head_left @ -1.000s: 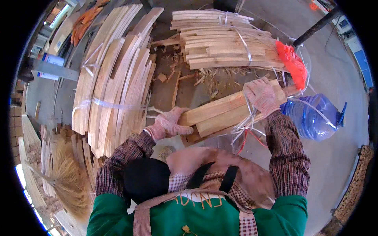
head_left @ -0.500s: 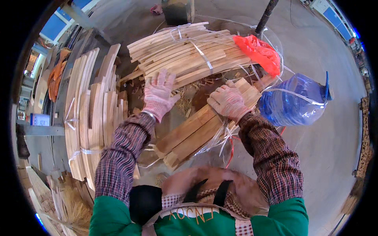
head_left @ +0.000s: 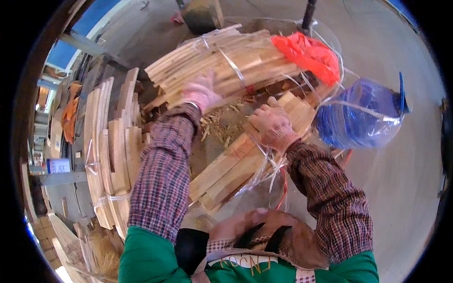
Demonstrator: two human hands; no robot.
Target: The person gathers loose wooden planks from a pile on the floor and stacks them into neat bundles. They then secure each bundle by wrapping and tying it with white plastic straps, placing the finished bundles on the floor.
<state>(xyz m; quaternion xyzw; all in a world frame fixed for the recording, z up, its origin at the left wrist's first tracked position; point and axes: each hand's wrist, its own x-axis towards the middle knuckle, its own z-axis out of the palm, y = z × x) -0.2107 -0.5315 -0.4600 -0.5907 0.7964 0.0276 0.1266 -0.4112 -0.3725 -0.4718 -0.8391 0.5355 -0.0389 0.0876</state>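
My left hand (head_left: 203,90), in a pale pinkish work glove, lies on the near edge of a tied bundle of long wooden strips (head_left: 203,61). Its fingers are stretched out over the wood, somewhat blurred. My right hand (head_left: 274,123), gloved alike, is closed over the side of a shorter stack of thick wooden boards (head_left: 226,162). White plastic strapping (head_left: 266,170) hangs in loose strands off these boards, just below the right wrist. Wood chips (head_left: 219,125) are scattered between the two bundles.
A large blue water jug (head_left: 361,113) lies at the right, beside a red plastic bag (head_left: 309,56). More tied strips (head_left: 111,155) stand at the left, near orange gloves (head_left: 71,113). A dark post (head_left: 309,14) rises at the back.
My left hand has moved forward and right, from above the chips onto the far bundle. My right hand stays on the boards. The whole view has shifted slightly.
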